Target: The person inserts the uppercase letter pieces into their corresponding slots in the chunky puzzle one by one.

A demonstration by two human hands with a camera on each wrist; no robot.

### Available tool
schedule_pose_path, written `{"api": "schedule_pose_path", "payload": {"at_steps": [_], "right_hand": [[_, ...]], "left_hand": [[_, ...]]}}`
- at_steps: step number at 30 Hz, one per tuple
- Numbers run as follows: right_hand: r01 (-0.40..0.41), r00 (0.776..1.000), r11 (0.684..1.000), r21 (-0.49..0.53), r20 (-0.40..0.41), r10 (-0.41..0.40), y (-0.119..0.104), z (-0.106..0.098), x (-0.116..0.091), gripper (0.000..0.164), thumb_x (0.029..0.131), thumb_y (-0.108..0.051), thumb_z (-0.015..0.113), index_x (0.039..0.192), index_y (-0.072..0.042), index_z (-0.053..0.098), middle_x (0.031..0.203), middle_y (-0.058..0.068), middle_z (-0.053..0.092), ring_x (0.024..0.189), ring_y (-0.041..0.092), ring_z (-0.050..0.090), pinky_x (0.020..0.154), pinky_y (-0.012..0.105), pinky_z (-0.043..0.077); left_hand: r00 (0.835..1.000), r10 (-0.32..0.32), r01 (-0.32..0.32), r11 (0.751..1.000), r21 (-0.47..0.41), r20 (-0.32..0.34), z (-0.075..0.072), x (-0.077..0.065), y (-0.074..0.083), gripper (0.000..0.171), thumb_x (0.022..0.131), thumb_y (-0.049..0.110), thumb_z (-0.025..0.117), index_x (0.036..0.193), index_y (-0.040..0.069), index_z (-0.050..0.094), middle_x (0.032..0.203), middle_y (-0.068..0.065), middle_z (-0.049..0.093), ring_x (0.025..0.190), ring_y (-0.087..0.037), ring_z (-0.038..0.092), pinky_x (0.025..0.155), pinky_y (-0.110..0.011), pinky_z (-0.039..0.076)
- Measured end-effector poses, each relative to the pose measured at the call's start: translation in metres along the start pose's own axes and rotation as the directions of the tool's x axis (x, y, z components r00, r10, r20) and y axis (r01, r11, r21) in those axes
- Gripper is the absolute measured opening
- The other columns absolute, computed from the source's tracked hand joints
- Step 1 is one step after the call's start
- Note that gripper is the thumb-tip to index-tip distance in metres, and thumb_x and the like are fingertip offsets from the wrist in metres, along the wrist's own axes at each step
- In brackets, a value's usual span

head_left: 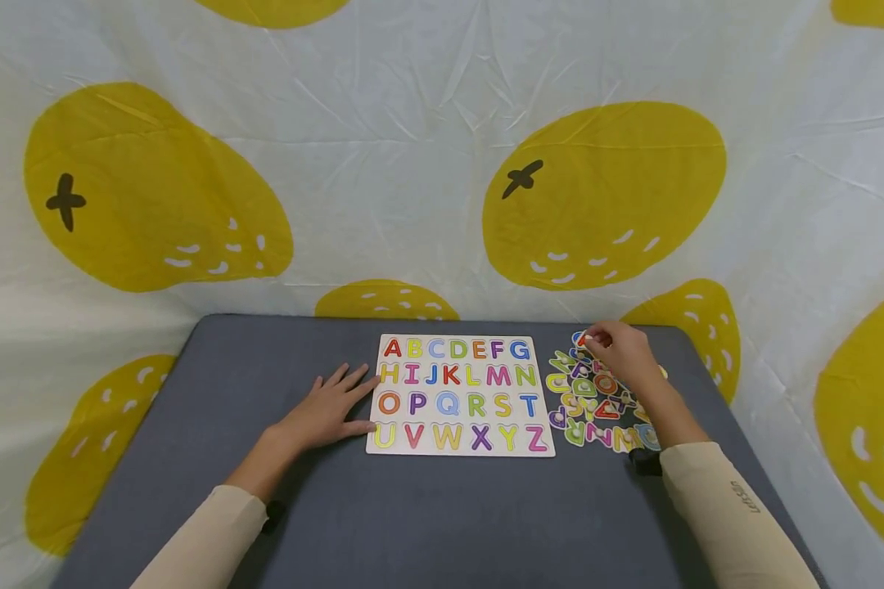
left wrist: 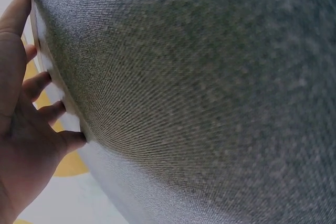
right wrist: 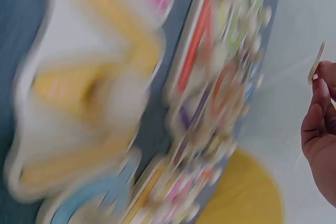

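The alphabet board (head_left: pixel 460 384), with coloured letters from A to Z in four rows, lies flat on the table. My left hand (head_left: pixel 326 415) is spread at its left edge, thumb and fingertips right at the rim. To the right of the board, my right hand (head_left: pixel 620 348) pinches a red letter piece (head_left: pixel 583 340) by its knob, over the far end of a pile of letter pieces (head_left: pixel 584 388). In the right wrist view, that held letter piece (right wrist: pixel 317 62) appears edge-on, raised above the pile. Its letter looks like an A, partly covered by the fingers.
Several knobbed pieces overlap in the pile, with a yellow W-shaped piece (right wrist: pixel 89 77) blurred close to the right wrist camera. The dark grey table (head_left: pixel 427 523) ends at a white curtain (head_left: pixel 390 204) printed with big yellow fruit.
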State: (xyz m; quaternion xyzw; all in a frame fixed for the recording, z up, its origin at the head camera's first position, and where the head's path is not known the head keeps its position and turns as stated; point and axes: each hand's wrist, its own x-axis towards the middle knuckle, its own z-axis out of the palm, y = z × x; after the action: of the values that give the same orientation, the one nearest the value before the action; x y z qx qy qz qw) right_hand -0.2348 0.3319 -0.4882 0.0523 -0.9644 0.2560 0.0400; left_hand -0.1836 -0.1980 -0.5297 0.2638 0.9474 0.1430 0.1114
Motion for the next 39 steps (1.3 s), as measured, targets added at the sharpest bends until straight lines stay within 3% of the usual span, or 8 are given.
{"api": "schedule_pose_path", "payload": {"at_steps": [10, 19, 25, 34, 39], "right_hand": [[0.149, 0.986, 0.985, 0.089, 0.062, -0.155, -0.072, 0.042, 0.024, 0.015, 0.098, -0.017, 0.071, 0.107, -0.005, 0.076, 0.095, 0.008, 0.070, 0.085, 0.021, 0.062, 0.076, 0.037, 0.053], [0.156, 0.977, 0.972, 0.175, 0.120, -0.178, -0.136, 0.088, 0.046, 0.011, 0.097, -0.015, 0.073, 0.103, -0.008, 0.077, 0.092, 0.004, 0.070, 0.084, 0.019, 0.061, 0.078, 0.034, 0.054], [0.219, 0.953, 0.955, 0.198, 0.169, -0.253, -0.167, 0.119, 0.059, 0.009, 0.097, -0.014, 0.072, 0.100, -0.008, 0.077, 0.089, 0.002, 0.069, 0.082, 0.015, 0.061, 0.077, 0.030, 0.053], [0.294, 0.919, 0.948, 0.120, 0.239, -0.315, -0.214, 0.159, 0.079, 0.007, 0.097, -0.014, 0.070, 0.098, -0.009, 0.076, 0.087, 0.001, 0.068, 0.079, 0.013, 0.058, 0.073, 0.024, 0.050], [0.291, 0.922, 0.954, 0.075, 0.246, -0.301, -0.231, 0.176, 0.083, 0.010, 0.099, -0.017, 0.070, 0.102, -0.009, 0.076, 0.090, 0.002, 0.068, 0.082, 0.014, 0.059, 0.076, 0.025, 0.051]], "left_hand": [[1.000, -0.001, 0.001, 1.000, -0.016, -0.001, 0.001, 0.001, -0.003, 0.087, 0.092, 0.061, 0.068, 0.163, 0.023, 0.035, 0.169, -0.014, 0.029, 0.156, -0.049, 0.021, 0.113, -0.080, 0.022], [1.000, 0.004, -0.004, 1.000, -0.009, -0.020, 0.000, 0.001, -0.004, 0.087, 0.092, 0.061, 0.069, 0.163, 0.023, 0.036, 0.169, -0.014, 0.030, 0.156, -0.049, 0.021, 0.112, -0.080, 0.023], [1.000, 0.002, -0.002, 1.000, 0.001, -0.013, 0.001, 0.000, -0.002, 0.087, 0.092, 0.061, 0.069, 0.162, 0.021, 0.037, 0.169, -0.015, 0.030, 0.155, -0.050, 0.022, 0.112, -0.081, 0.023], [1.000, -0.006, 0.006, 0.999, 0.033, -0.006, 0.003, -0.001, -0.002, 0.086, 0.093, 0.063, 0.065, 0.164, 0.024, 0.034, 0.170, -0.013, 0.028, 0.156, -0.048, 0.021, 0.112, -0.081, 0.022], [1.000, -0.017, 0.017, 0.999, 0.038, 0.005, 0.004, 0.000, -0.002, 0.086, 0.094, 0.064, 0.063, 0.164, 0.025, 0.031, 0.171, -0.012, 0.025, 0.157, -0.046, 0.019, 0.112, -0.081, 0.022]]}}
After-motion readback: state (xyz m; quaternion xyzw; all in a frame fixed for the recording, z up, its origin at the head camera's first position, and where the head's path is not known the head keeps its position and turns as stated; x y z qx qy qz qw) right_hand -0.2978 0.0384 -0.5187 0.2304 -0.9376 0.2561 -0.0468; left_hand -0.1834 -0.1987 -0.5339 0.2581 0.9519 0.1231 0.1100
